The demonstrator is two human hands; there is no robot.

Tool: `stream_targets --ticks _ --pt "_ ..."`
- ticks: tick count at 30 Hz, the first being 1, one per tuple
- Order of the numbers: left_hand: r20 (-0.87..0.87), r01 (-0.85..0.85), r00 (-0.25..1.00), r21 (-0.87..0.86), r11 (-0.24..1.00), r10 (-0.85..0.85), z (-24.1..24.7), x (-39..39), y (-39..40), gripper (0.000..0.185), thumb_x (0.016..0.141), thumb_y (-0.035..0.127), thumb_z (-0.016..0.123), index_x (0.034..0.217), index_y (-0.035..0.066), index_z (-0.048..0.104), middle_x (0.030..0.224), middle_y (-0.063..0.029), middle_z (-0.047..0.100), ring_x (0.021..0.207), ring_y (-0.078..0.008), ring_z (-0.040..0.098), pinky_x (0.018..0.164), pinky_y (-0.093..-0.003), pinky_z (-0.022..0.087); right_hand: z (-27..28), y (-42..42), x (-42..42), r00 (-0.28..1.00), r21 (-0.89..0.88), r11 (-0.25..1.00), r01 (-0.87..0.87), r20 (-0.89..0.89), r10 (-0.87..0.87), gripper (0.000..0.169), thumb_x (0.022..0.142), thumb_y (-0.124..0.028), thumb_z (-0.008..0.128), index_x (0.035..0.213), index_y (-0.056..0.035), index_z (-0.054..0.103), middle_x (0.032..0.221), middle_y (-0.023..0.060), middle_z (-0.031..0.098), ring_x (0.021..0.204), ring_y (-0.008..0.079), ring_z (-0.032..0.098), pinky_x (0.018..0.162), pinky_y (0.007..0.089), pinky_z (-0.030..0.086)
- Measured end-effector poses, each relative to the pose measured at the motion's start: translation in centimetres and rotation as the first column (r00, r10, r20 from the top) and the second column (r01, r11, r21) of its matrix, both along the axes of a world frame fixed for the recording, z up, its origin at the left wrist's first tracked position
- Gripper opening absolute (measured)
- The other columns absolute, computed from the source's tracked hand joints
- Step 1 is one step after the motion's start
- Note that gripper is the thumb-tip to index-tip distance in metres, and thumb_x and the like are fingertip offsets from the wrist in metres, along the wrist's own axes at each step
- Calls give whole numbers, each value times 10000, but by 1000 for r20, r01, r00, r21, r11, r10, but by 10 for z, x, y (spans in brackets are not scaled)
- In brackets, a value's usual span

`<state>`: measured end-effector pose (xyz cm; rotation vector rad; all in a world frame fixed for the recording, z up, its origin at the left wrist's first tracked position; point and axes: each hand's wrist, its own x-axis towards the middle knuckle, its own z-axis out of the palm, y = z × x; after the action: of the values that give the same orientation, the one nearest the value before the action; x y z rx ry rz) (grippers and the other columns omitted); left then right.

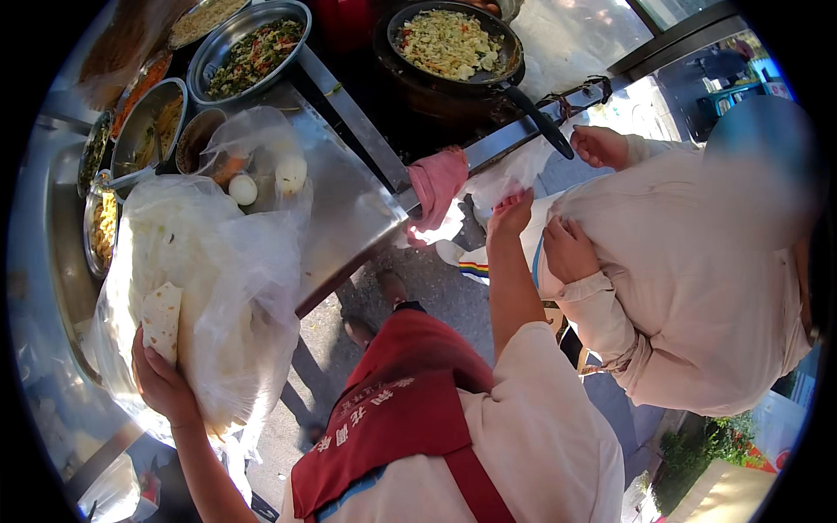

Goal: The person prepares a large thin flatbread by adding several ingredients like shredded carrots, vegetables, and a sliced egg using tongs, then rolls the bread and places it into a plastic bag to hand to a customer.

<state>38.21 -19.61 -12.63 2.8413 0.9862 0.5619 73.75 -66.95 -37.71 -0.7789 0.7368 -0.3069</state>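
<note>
My left hand [161,387] grips a rolled flatbread wrap [162,323] with browned spots, its palm over the wrap's lower end. Behind the wrap lies a large clear plastic bag [242,281] full of pale contents that look like flatbreads. Out to the right, my right hand [513,212] has its fingers closed on a thin white plastic bag [511,178] hanging by the counter edge. A pink cloth [439,186] drapes over the counter corner just left of that hand. What the right fingertips do inside the bag's folds is partly hidden.
A frying pan [451,49] of chopped filling sits on the stove, its black handle [539,122] jutting toward a nearby person [686,281]. Metal bowls of fillings, including a large bowl [255,59], line the steel counter [346,216]. Peeled eggs [243,189] rest in plastic.
</note>
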Motion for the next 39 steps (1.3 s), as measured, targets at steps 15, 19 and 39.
stream_targets --ticks 15,19,39 --pt "3 -31 1000 -7 1000 31 -10 -8 16 459 1056 311 330 1269 -5 585 1204 -194 637 1088 -363 606 953 -419 447 -122 -63 120 972 21 988 -156 -177 157 247 903 -200 646 1094 -50 603 1037 77 652 893 211 647 737 351 566" --pt "9 6 1000 -12 1000 -6 -7 -5 9 464 1054 322 322 1269 12 591 1204 -194 637 1089 -369 606 951 -431 447 -127 -75 97 978 69 988 -136 -152 145 292 885 -159 677 1143 -46 599 1048 79 654 891 219 654 739 361 579" --pt "-29 146 988 -81 986 -149 -13 -15 50 415 1019 277 469 1276 -34 563 1247 -212 608 1121 -366 597 981 -425 456 50 11 -241 547 -913 -339 -229 -409 731 126 780 -156 625 790 -76 528 750 139 576 686 355 617 603 456 474"
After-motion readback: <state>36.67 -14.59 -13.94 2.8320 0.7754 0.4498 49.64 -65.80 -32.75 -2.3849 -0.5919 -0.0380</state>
